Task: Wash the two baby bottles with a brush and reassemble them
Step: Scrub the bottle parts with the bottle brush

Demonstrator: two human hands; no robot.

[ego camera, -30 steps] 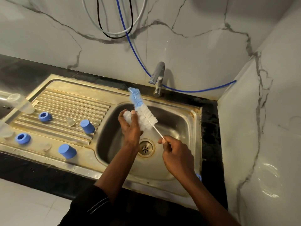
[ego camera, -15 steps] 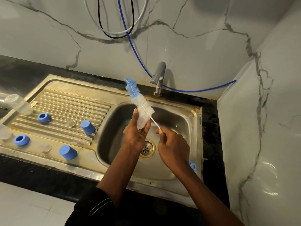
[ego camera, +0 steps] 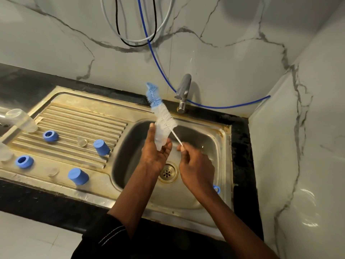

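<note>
Over the sink basin [ego camera: 214, 146], my left hand [ego camera: 155, 156] is shut on a small clear bottle part [ego camera: 161, 140]. The bottle brush [ego camera: 164, 116], white bristles with a blue tip, lies against that part and points up towards the wall. My right hand [ego camera: 196, 168] pinches the brush's thin white stem. On the drainboard [ego camera: 74, 116] lie a clear bottle [ego camera: 21, 120], a second clear bottle [ego camera: 3, 153] at the left edge, two blue rings [ego camera: 50, 136] [ego camera: 24, 161], two blue caps [ego camera: 101, 147] [ego camera: 78, 176] and two clear teats [ego camera: 82, 142] [ego camera: 53, 171].
A chrome tap [ego camera: 183, 90] stands behind the basin, with no water visibly running. The drain [ego camera: 167, 172] sits below my hands. A blue hose [ego camera: 224, 106] and looped cables hang on the marble wall. A tiled side wall closes off the right.
The brush has slid upward and farther from me, its blue tip now higher against the wall. Both hands have risen slightly over the basin.
</note>
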